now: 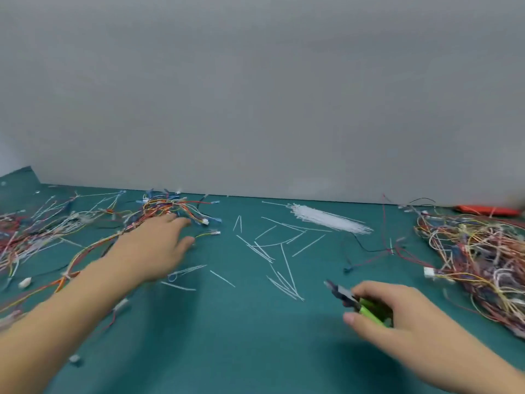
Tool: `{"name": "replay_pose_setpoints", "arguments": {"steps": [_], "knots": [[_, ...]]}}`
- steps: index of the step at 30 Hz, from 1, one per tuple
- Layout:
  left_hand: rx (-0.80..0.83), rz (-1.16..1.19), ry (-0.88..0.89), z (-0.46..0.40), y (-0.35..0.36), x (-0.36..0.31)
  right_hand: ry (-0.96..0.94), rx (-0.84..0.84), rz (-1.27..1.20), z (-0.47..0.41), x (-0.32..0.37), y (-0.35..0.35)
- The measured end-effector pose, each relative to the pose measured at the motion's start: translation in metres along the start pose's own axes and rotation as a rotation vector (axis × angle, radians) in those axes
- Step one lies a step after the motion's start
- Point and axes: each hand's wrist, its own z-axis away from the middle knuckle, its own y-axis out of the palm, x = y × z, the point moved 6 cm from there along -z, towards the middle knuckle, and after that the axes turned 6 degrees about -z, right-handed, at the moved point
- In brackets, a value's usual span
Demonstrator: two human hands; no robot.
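Our left hand [154, 245] spreads its fingers over the wire harness [170, 207] just beneath them, our right hand [397, 311] grips the green-handled cutters [358, 301], clipped tie tails [272, 251] lie between, and that tangled wire heap [477, 257] far right looks undone.

Two bare forearms in shot, uncovered right out to the picture's edge. The left hand [159, 245] is smeared with motion blur, its fingers soft-edged, while the right hand [397, 317] shows a short, rounded thumbnail.
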Motion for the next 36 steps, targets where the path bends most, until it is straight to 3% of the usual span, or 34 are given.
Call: {"name": "replay_pose_setpoints", "arguments": {"steps": [3, 7, 13, 18, 22, 26, 36], "knots": [[0.054, 0.048, -0.145, -0.036, 0.046, 0.001, 0.090, -0.058, 0.089, 0.028, -0.020, 0.000], [-0.026, 0.050, -0.247, -0.066, 0.096, 0.040, 0.156, -0.175, 0.070, 0.057, -0.052, -0.002], [-0.062, 0.184, -0.255, -0.090, 0.106, 0.082, 0.120, -0.198, 0.292, 0.059, -0.054, 0.010], [-0.120, -0.019, -0.044, -0.040, 0.099, 0.018, 0.119, -0.206, 0.269, 0.056, -0.054, 0.011], [0.070, -0.072, -0.020, 0.014, 0.116, -0.030, 0.128, -0.213, 0.287, 0.056, -0.054, 0.011], [0.153, -0.066, -0.055, 0.031, 0.104, -0.057, 0.127, -0.207, 0.279, 0.055, -0.052, 0.011], [0.087, 0.208, 0.213, -0.041, 0.071, -0.183, 0.123, -0.257, 0.233, 0.055, -0.052, 0.011]]}}
